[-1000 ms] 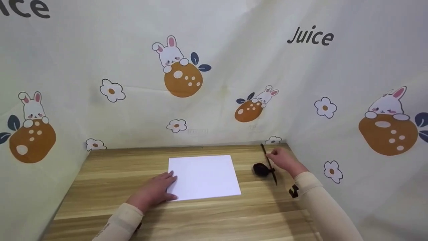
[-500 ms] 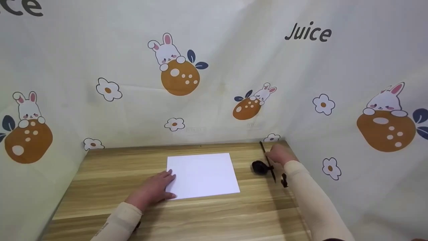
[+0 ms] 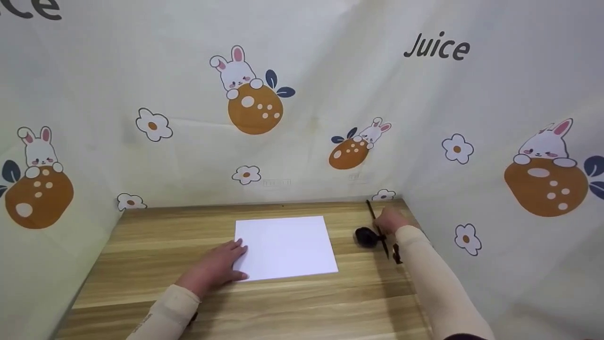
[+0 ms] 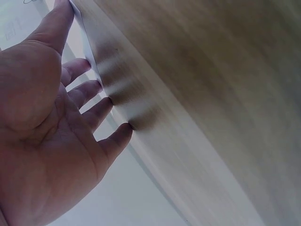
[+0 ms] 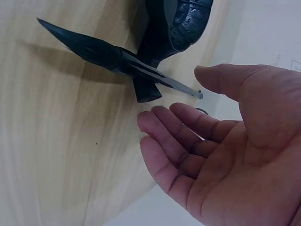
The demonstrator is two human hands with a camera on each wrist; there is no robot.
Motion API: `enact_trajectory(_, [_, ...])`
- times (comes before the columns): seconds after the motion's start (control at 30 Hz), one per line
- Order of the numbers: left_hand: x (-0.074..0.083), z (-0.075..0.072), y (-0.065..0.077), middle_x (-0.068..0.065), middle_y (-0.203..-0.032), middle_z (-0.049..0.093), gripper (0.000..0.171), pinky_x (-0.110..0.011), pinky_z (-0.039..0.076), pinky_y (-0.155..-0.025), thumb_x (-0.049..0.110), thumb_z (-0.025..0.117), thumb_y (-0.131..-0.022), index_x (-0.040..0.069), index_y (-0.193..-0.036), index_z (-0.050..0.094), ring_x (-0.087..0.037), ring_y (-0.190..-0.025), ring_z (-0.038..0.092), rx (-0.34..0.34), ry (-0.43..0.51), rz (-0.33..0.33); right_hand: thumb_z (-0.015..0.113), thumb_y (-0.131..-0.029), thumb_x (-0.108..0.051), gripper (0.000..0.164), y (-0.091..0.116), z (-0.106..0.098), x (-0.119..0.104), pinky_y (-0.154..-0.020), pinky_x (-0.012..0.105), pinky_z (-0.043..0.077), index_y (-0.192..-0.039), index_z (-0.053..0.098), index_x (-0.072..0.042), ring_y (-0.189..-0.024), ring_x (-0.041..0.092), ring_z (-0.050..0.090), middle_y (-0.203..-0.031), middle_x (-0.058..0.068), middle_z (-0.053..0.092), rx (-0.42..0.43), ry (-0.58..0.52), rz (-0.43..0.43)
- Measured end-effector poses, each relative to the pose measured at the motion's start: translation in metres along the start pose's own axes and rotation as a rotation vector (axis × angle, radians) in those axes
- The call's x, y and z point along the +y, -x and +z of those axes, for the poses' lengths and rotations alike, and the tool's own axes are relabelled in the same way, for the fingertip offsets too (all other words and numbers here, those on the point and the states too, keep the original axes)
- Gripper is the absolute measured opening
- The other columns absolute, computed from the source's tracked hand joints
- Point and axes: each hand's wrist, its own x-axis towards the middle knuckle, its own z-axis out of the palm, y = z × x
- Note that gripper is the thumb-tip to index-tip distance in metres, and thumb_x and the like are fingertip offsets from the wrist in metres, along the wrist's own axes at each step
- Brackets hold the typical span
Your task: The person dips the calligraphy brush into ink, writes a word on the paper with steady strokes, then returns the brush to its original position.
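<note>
My left hand [image 3: 214, 265] rests on the left edge of a white sheet of paper [image 3: 288, 248], fingers spread and fairly straight. In the left wrist view its fingertips [image 4: 123, 131] press down along the table. A dark writing brush [image 5: 96, 51] with a pointed black tip leans across the short arm of a small black dish [image 5: 162, 30], which looks wet inside. Beside the brush handle is my right hand [image 3: 391, 220]. In the right wrist view its thumb [image 5: 218, 79] and loosely bent fingers stand apart around the handle, with a gap visible.
The wood-grain table [image 3: 264, 307] meets a pale cloth backdrop [image 3: 188, 156] printed with rabbits, oranges and flowers. Cloth walls also close in the left and right sides, the right one near my right forearm.
My right hand has turned and shifted a little left and lower along the brush handle, its forearm moving inward. The left hand stays on the paper; brush and dish keep their place.
</note>
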Motion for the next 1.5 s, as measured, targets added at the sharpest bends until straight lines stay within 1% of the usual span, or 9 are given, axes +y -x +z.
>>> enact_trajectory(0.33, [-0.002,0.002,-0.003,-0.025,-0.173,0.041,0.082,-0.069,0.032,-0.127,0.041,0.086,-0.098,0.0,-0.161,0.054,-0.049,-0.16,0.037,-0.004,-0.017,-0.017,0.067,-0.087,-0.009,0.028,-0.003,0.004,0.003,-0.054,0.029,0.04,-0.061,0.06,-0.011,-0.057,0.017,0.051,-0.059,-0.001,0.055,0.01,0.049,-0.036])
enact_trajectory(0.57, [-0.006,0.003,-0.004,-0.026,-0.171,0.043,0.082,-0.072,0.033,-0.125,0.04,0.087,-0.097,-0.002,-0.159,0.055,-0.051,-0.158,0.038,0.003,-0.028,-0.003,0.067,-0.081,-0.007,0.02,-0.004,0.009,0.005,-0.055,0.027,0.042,-0.062,0.067,-0.004,-0.057,0.018,0.052,-0.058,-0.001,0.057,0.012,0.087,-0.077])
enact_trajectory(0.83, [-0.005,0.002,-0.004,-0.025,-0.172,0.041,0.082,-0.069,0.032,-0.126,0.041,0.086,-0.097,-0.001,-0.161,0.054,-0.05,-0.159,0.036,-0.008,-0.019,-0.01,0.07,-0.086,-0.006,0.018,-0.009,0.009,0.009,-0.052,0.027,0.046,-0.068,0.071,-0.002,-0.056,0.016,0.058,-0.063,0.004,0.066,-0.002,-0.004,-0.02])
enact_trajectory(1.03, [-0.004,0.002,-0.004,-0.028,-0.172,0.041,0.082,-0.07,0.031,-0.126,0.039,0.086,-0.098,-0.003,-0.16,0.053,-0.052,-0.159,0.035,-0.011,-0.01,-0.003,0.069,-0.084,-0.007,0.019,-0.006,0.005,0.01,-0.053,0.027,0.043,-0.066,0.071,-0.005,-0.055,0.016,0.056,-0.059,0.0,0.061,0.026,-0.013,-0.05])
enact_trajectory(1.1, [-0.004,0.002,-0.004,-0.028,-0.172,0.04,0.082,-0.069,0.031,-0.127,0.039,0.086,-0.098,-0.003,-0.16,0.053,-0.052,-0.159,0.035,-0.011,-0.008,-0.007,0.069,-0.086,-0.008,0.021,-0.005,0.002,0.01,-0.053,0.027,0.043,-0.066,0.069,-0.006,-0.055,0.015,0.054,-0.058,-0.002,0.059,0.036,-0.016,-0.054])
enact_trajectory(1.23, [-0.004,0.002,-0.004,-0.027,-0.173,0.04,0.082,-0.068,0.03,-0.128,0.039,0.085,-0.098,-0.002,-0.161,0.053,-0.052,-0.16,0.034,-0.012,-0.007,-0.012,0.068,-0.094,-0.012,0.027,0.0,-0.007,0.01,-0.053,0.028,0.043,-0.068,0.066,-0.008,-0.055,0.014,0.054,-0.059,-0.001,0.059,0.044,-0.069,-0.035])
enact_trajectory(1.33, [-0.004,0.002,-0.004,-0.027,-0.173,0.04,0.082,-0.069,0.029,-0.128,0.039,0.085,-0.099,-0.002,-0.161,0.052,-0.052,-0.16,0.034,-0.015,-0.01,-0.01,0.069,-0.1,-0.013,0.031,0.007,-0.012,0.009,-0.054,0.028,0.049,-0.069,0.067,-0.006,-0.055,0.014,0.058,-0.061,0.002,0.063,0.053,-0.162,-0.029])
enact_trajectory(1.4, [-0.004,0.002,-0.004,-0.027,-0.172,0.04,0.082,-0.07,0.03,-0.127,0.04,0.085,-0.099,-0.002,-0.161,0.053,-0.052,-0.159,0.035,-0.016,-0.022,-0.005,0.069,-0.103,-0.013,0.032,0.012,-0.016,0.008,-0.058,0.03,0.056,-0.072,0.07,-0.003,-0.058,0.016,0.064,-0.064,0.005,0.068,0.055,-0.24,-0.046])
enact_trajectory(1.5, [-0.003,0.001,-0.005,-0.027,-0.172,0.041,0.082,-0.071,0.031,-0.126,0.041,0.085,-0.099,-0.002,-0.161,0.053,-0.052,-0.159,0.036,-0.019,-0.032,-0.001,0.069,-0.106,-0.014,0.031,0.018,-0.019,0.006,-0.07,0.038,0.065,-0.079,0.073,0.001,-0.064,0.018,0.071,-0.07,0.008,0.073,0.051,-0.362,-0.07])
